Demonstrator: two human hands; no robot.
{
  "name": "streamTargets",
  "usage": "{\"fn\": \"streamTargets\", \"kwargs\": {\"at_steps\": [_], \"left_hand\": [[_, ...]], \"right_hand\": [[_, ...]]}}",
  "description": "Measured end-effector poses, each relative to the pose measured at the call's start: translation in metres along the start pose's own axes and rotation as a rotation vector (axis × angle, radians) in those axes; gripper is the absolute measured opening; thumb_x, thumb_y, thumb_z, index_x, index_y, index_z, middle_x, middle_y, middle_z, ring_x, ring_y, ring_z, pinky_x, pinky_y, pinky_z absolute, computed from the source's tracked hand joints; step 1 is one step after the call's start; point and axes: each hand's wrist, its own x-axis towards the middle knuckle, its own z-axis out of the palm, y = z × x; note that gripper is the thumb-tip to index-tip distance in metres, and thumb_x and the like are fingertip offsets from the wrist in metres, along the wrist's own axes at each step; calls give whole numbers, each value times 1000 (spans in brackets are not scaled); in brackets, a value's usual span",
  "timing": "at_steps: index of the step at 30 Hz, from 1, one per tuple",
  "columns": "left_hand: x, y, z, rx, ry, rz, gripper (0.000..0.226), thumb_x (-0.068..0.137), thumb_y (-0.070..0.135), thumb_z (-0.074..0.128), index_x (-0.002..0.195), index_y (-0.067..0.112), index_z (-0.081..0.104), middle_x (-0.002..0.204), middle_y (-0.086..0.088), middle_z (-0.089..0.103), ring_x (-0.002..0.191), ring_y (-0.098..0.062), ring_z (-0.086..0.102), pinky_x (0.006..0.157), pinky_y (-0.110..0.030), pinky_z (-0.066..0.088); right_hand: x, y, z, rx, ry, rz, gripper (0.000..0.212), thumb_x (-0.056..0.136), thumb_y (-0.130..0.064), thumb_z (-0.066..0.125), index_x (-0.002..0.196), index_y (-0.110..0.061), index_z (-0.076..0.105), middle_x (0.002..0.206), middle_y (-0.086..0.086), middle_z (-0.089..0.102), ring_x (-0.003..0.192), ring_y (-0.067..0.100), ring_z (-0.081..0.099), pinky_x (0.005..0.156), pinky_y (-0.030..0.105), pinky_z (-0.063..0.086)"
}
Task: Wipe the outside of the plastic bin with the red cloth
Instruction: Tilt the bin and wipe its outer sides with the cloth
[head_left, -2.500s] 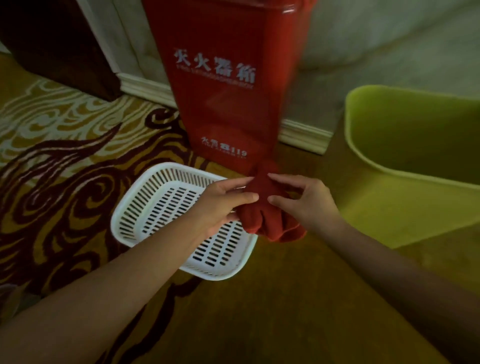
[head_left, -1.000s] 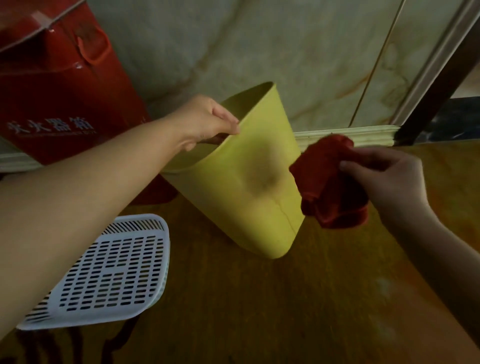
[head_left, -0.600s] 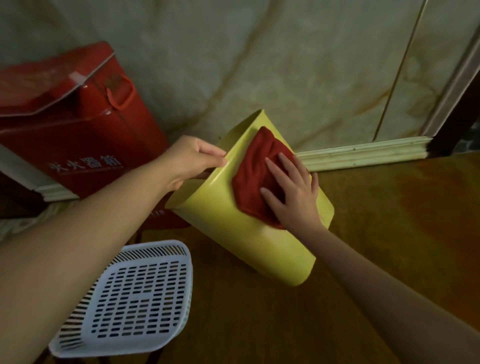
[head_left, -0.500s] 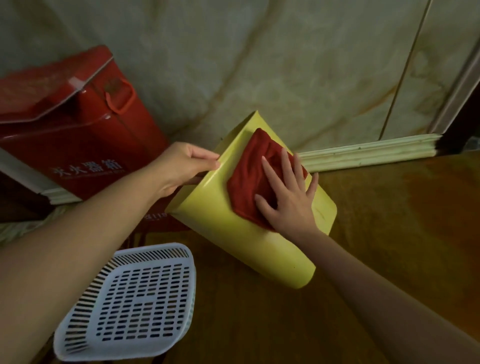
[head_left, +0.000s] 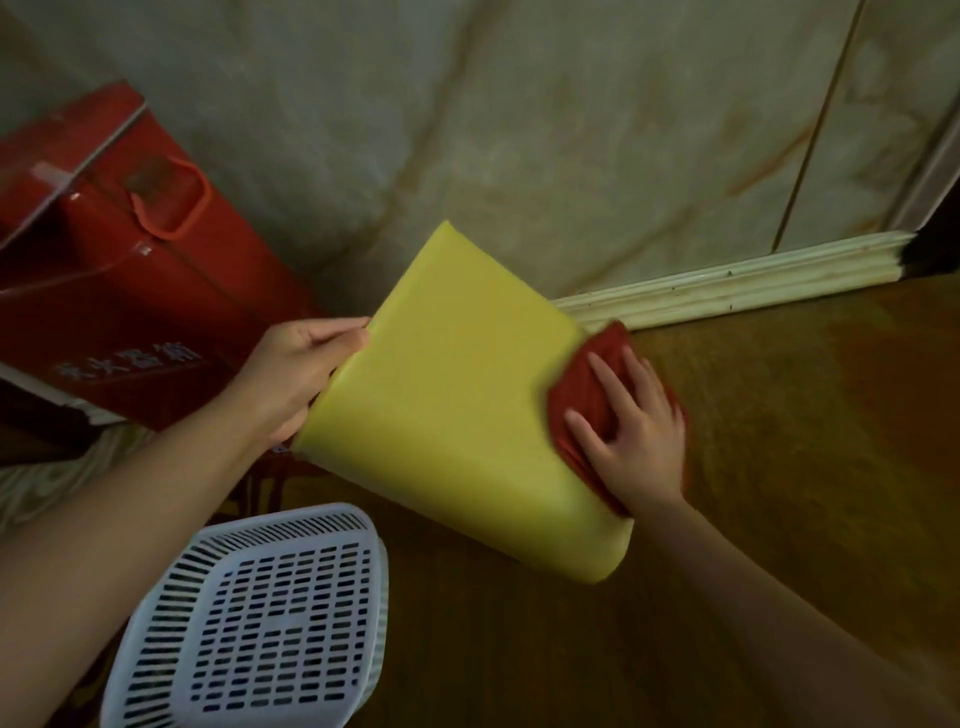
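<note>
White slotted basket (head_left: 265, 618), nearest, on brown floor (head_left: 779, 467). Yellow plastic bin (head_left: 457, 410), tilted; left hand (head_left: 296, 374) closed on its rim; right hand (head_left: 631, 431), fingers spread flat, pressing red cloth (head_left: 584, 395) to its right side. Red case (head_left: 119, 296), perhaps metal, behind. Pale baseboard (head_left: 727, 291); marbled wall (head_left: 519, 130).

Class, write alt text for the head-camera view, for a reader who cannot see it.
A person's right hand presses a red cloth flat against the side of a tilted yellow-green plastic bin, while the left hand grips its rim. A white slotted basket lies on the floor below, and a red box stands against the wall.
</note>
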Motion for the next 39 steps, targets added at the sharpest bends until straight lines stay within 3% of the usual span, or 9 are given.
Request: {"fn": "streamTargets", "kwargs": {"at_steps": [6, 10, 15, 20, 24, 27, 31, 34, 39], "left_hand": [[15, 13, 8, 74, 23, 15, 20, 83, 13, 58, 98, 23, 66, 75, 9, 69, 62, 1, 65, 62, -16, 53], [13, 17, 10, 12, -62, -34, 18, 84, 9, 55, 93, 19, 65, 63, 10, 72, 62, 1, 66, 57, -14, 52], [22, 27, 17, 39, -33, -3, 25, 83, 6, 56, 107, 15, 59, 83, -1, 68, 64, 3, 64, 64, -12, 51], [20, 22, 17, 41, 29, -82, 18, 83, 7, 57, 98, 11, 65, 90, -10, 66, 57, -4, 65, 59, -19, 55], [25, 30, 26, 110, 53, -83, 26, 83, 10, 58, 107, 5, 63, 100, -14, 66, 76, -15, 62, 72, -27, 53], [27, 47, 37, 141, -93, -71, 27, 86, 25, 53, 105, 9, 63, 98, -8, 67, 84, -13, 63, 75, -27, 49], [7, 47, -6, 527, -478, 60, 32, 82, 18, 59, 112, 27, 57, 92, -2, 74, 81, -7, 65, 70, -23, 50], [-19, 27, -33, 736, -496, 116, 60, 77, 6, 65, 112, 49, 42, 73, -16, 72, 68, -16, 62, 67, -34, 49], [-19, 58, 11, 567, -455, 192, 38, 79, 3, 61, 115, 14, 57, 71, 0, 73, 62, -4, 64, 64, -23, 53]], "right_hand": [[-71, -10, 12, -37, -35, -200, 69, 82, -71, 34, 143, -41, 20, 155, 5, 19, 143, 30, 16, 110, 57, 17], [-23, -74, 16, -16, -30, -380, 67, 80, -75, 30, 141, -47, 20, 156, 1, 20, 144, 29, 13, 108, 60, 17], [72, -57, 6, 33, -1, -123, 64, 78, -72, 37, 135, -45, 35, 152, -1, 32, 139, 23, 29, 108, 55, 28], [13, 32, -6, 145, 5, 341, 68, 76, -74, 32, 138, -43, 31, 153, 0, 28, 137, 25, 32, 104, 56, 37], [-40, -1, 4, 106, 38, 65, 61, 84, -66, 35, 140, -40, 31, 153, 4, 28, 142, 25, 20, 111, 56, 25], [-25, -47, 6, 17, 22, -229, 61, 84, -69, 30, 140, -45, 23, 154, 0, 24, 143, 23, 15, 110, 50, 18], [-2, -45, 2, 16, -46, -200, 64, 82, -70, 31, 141, -46, 19, 157, -1, 15, 144, 22, 9, 111, 58, 19], [-1, -36, 6, 57, -17, -153, 64, 82, -66, 36, 140, -41, 27, 156, 1, 22, 143, 24, 17, 109, 58, 25], [24, -46, -17, 346, 107, 23, 50, 88, -53, 43, 132, -29, 48, 148, 3, 39, 134, 21, 36, 111, 44, 30]]}}
